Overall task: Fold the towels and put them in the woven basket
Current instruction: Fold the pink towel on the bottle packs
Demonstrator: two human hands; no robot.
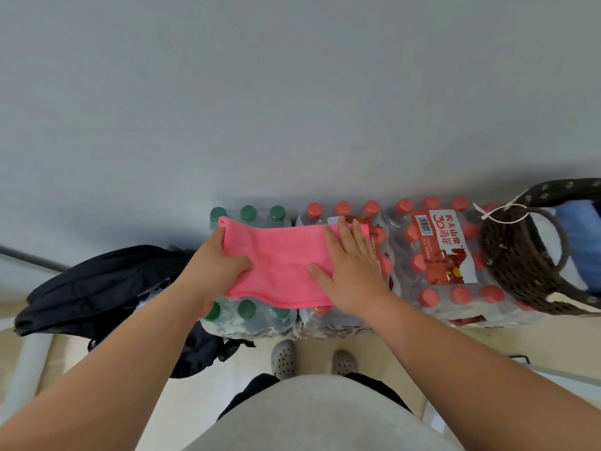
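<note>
Flattening pink towel (pixel 279 262) on bottle packs (pixel 432 249): right hand (pixel 349 275) pressing, fingers (pixel 344 234) straight; left hand (pixel 214 265) pinching edge. Advising: keep edges squarely aligned before creasing.

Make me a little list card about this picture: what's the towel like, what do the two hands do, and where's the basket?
towel: pink towel, spread over packs of bottled water
left: the left hand grips the towel's left edge
right: the right hand lies flat on the towel, fingers straight
basket: brown woven basket, at the far right end of the red-capped packs, something blue inside
under towel's left: green-capped pack
also there: black bag, on the left
</note>
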